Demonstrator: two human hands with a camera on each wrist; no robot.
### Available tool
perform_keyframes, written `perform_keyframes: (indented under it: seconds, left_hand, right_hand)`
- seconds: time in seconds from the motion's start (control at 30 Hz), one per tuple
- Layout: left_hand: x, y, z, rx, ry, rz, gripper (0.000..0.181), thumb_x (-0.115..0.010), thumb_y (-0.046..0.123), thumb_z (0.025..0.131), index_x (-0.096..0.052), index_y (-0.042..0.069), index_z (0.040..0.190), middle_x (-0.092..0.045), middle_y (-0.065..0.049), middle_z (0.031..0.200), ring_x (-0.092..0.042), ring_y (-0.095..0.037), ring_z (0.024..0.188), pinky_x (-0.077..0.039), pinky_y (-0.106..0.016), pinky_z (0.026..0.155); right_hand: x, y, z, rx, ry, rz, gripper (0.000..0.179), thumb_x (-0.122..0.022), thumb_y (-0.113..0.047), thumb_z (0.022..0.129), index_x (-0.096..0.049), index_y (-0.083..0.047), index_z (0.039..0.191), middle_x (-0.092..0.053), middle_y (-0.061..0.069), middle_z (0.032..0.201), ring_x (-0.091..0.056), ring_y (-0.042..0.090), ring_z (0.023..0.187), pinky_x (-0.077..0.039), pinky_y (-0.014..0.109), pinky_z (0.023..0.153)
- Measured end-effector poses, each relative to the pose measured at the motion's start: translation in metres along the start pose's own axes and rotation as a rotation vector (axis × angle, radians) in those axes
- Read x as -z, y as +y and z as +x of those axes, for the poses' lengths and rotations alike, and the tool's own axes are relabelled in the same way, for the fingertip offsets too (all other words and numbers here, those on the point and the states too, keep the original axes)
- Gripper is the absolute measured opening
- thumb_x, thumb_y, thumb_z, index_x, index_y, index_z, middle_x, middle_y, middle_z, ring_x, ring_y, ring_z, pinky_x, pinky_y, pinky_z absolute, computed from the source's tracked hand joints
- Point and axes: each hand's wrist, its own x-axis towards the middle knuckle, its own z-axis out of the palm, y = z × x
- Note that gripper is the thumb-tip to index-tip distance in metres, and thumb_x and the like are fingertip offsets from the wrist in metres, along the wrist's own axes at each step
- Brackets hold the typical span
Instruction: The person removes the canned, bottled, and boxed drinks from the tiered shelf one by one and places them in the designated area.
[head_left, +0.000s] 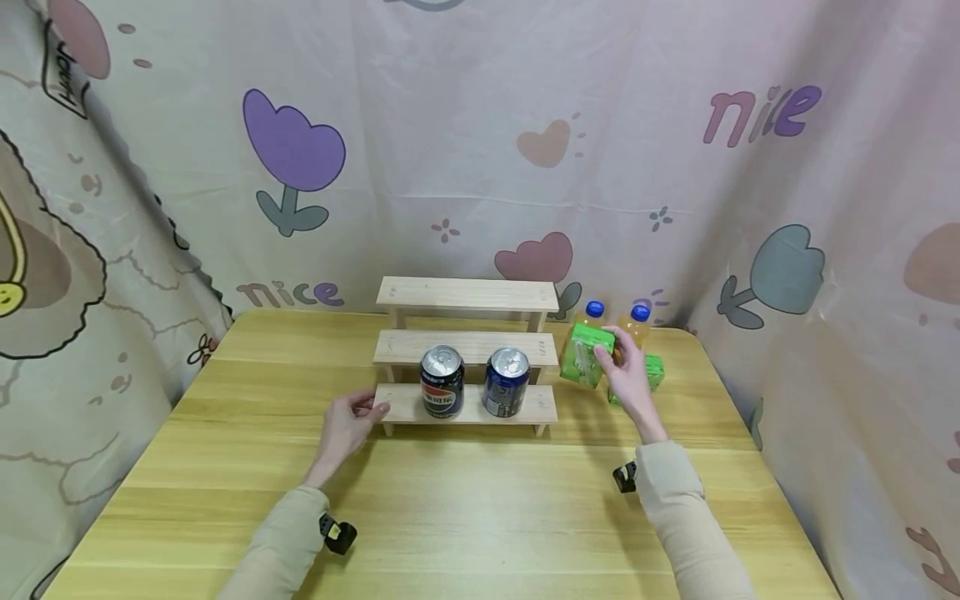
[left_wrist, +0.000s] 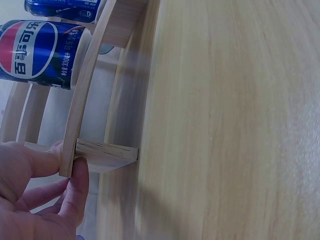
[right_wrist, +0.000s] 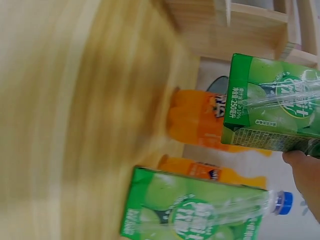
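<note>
A three-step wooden shelf [head_left: 465, 293] stands on the table, two soda cans on its lowest step: a dark Pepsi can [head_left: 442, 392] and a blue can [head_left: 506, 385]. My left hand [head_left: 348, 429] pinches the left end of that step, thumb above and fingers beneath, as the left wrist view shows. Right of the shelf, my right hand [head_left: 630, 379] grips a green juice box [head_left: 585, 357], held off the table. A second green juice box [right_wrist: 192, 207] stands on the table, partly behind the hand in the head view.
Two orange soda bottles with blue caps, one bottle [head_left: 636, 323] and another bottle [head_left: 592, 312], stand behind the juice boxes. A patterned curtain [head_left: 435, 167] hangs behind the wooden table [head_left: 480, 517] and along its sides.
</note>
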Motion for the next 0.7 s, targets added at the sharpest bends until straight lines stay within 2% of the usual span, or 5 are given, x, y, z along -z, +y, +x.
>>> perform_keyframes:
  seconds: [0.13,0.2,0.4,0.57,0.7]
  left_hand:
    - [0.0,0.001,0.0,-0.003,0.006,-0.001,0.046,-0.07,0.014,0.094,-0.058,-0.011,0.131,-0.069,-0.029,0.113,-0.07,-0.037,0.1,-0.062,-0.03,0.077]
    - [0.0,0.001,0.0,-0.008,0.011,-0.001,0.045,-0.07,0.013,0.094,-0.059,-0.011,0.13,-0.07,-0.029,0.112,-0.07,-0.037,0.1,-0.061,-0.029,0.076]
    - [0.0,0.001,0.0,-0.007,0.013,0.001,0.046,-0.071,0.014,0.094,-0.059,-0.01,0.131,-0.071,-0.028,0.111,-0.071,-0.036,0.099,-0.059,-0.021,0.072]
    - [0.0,0.001,0.0,-0.005,0.014,-0.002,0.046,-0.071,0.014,0.094,-0.059,-0.01,0.131,-0.071,-0.028,0.111,-0.071,-0.036,0.099,-0.057,-0.019,0.071]
    - [0.0,0.001,-0.001,-0.002,0.015,0.001,0.045,-0.071,0.014,0.094,-0.059,-0.01,0.13,-0.071,-0.028,0.111,-0.071,-0.036,0.099,-0.058,-0.02,0.072]
  right_hand:
    - [0.002,0.01,-0.001,-0.018,-0.015,-0.027,0.042,-0.05,-0.001,0.103,-0.041,0.005,0.143,-0.047,0.025,0.147,-0.048,0.024,0.136,-0.042,0.014,0.111]
    - [0.002,0.014,-0.001,-0.028,-0.02,-0.041,0.042,-0.05,-0.001,0.103,-0.041,0.005,0.143,-0.046,0.025,0.149,-0.043,0.031,0.143,-0.038,0.013,0.114]
    - [0.003,0.023,-0.002,-0.049,-0.034,-0.067,0.042,-0.05,0.002,0.102,-0.041,0.006,0.143,-0.046,0.028,0.148,-0.044,0.037,0.14,-0.039,0.0,0.097]
    - [0.001,0.027,-0.003,-0.053,-0.051,-0.106,0.043,-0.05,0.003,0.101,-0.04,0.007,0.143,-0.042,0.031,0.15,-0.041,0.042,0.142,-0.039,0.032,0.119]
    - [-0.001,0.029,-0.003,-0.047,-0.06,-0.126,0.043,-0.05,0.003,0.101,-0.04,0.008,0.142,-0.04,0.032,0.151,-0.037,0.045,0.145,-0.031,0.051,0.123]
